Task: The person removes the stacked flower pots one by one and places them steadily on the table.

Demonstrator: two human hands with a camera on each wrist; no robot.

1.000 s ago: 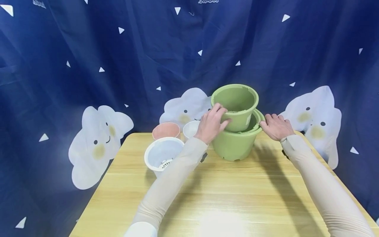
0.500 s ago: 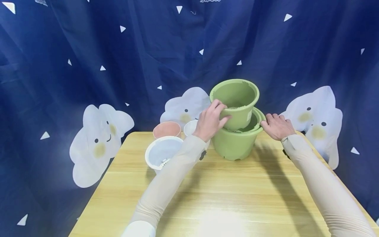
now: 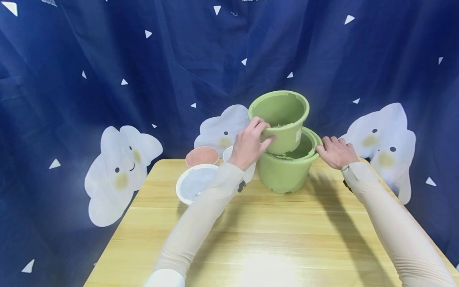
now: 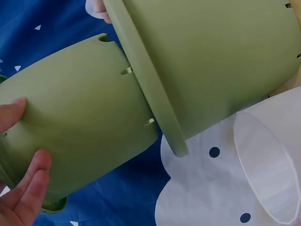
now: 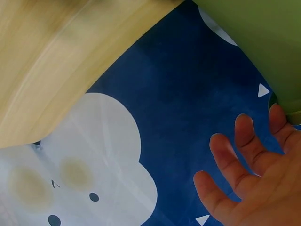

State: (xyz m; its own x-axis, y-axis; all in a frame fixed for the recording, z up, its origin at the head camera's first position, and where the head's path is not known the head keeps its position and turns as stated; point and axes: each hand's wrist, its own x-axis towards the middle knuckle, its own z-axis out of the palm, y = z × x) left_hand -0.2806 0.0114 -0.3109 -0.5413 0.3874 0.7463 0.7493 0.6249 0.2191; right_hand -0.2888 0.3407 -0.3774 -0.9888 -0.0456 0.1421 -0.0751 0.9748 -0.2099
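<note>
A smaller green flowerpot (image 3: 287, 137) is held raised and slightly tilted over a larger green flowerpot (image 3: 285, 175). My left hand (image 3: 247, 145) grips it at the rim's near left side. In the left wrist view, the base of the smaller pot (image 4: 80, 117) is level with the big pot's rim (image 4: 150, 84). The large pot stands on the table, and a second edge shows inside its rim. On its right side my right hand (image 3: 337, 152) pinches that rim, an index fingertip (image 5: 277, 115) against its underside. The right thumb is out of the right wrist view.
Left of the green pots stand a pink pot (image 3: 202, 156), a white pot (image 3: 195, 185) in front, and another white pot (image 3: 228, 153) partly behind my left hand. A blue curtain (image 3: 161, 59) hangs behind the wooden table (image 3: 287, 231).
The smaller green pot has risen out of the larger one and shifted a little left with my left hand. My right hand stays on the larger pot's rim.
</note>
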